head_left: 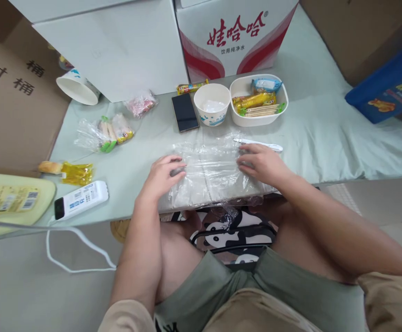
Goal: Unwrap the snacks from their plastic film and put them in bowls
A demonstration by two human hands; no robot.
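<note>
A sheet of clear plastic film point(209, 173) lies spread on the pale green table point(325, 138), its near edge hanging over the table's front. My left hand point(164, 177) rests on the film's left side with its fingers curled down onto it. On the film's right side my right hand point(261, 163) lies flat, fingers spread and pressing the film. A white pen-like tool point(259, 144) lies just beyond my right fingertips.
Behind the film stand a round white paper bowl point(212, 105) and an oblong white bowl point(259, 99) of wrapped snacks, with a black phone point(184, 112) beside them. Bagged snacks point(109, 131), a yellow wrapper point(76, 173) and a white power strip point(81, 199) lie left. Boxes line the back.
</note>
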